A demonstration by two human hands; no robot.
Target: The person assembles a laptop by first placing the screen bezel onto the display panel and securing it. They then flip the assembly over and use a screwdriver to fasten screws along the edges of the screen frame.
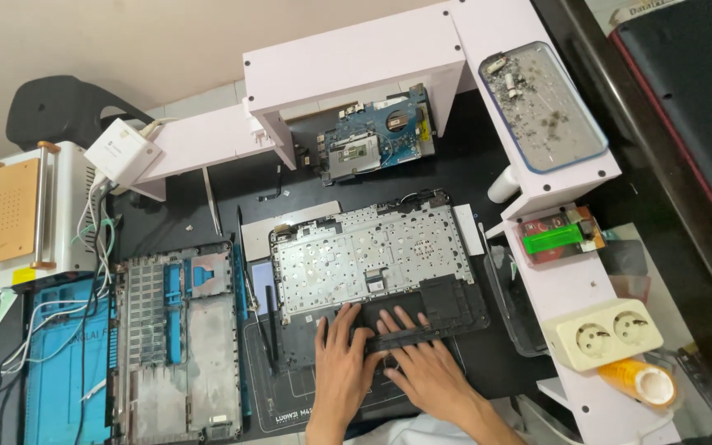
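Observation:
An opened laptop top case (377,255) lies upside down on the dark work mat, its silver keyboard backplate facing up. My left hand (341,363) rests flat on the case's near black edge, fingers spread. Beside it, my right hand (426,367) presses its fingers onto a long narrow black strip (409,335) lying across that near edge. Both hands touch the case side by side; whether the fingers grip the strip is unclear.
A grey laptop bottom cover (179,342) lies left of the case. A blue circuit board (377,136) sits under a white shelf (356,58). A clear tray of small parts (541,107), a double wall socket (603,334) and an orange-capped tube (640,381) line the right shelf. A plate machine (14,214) stands far left.

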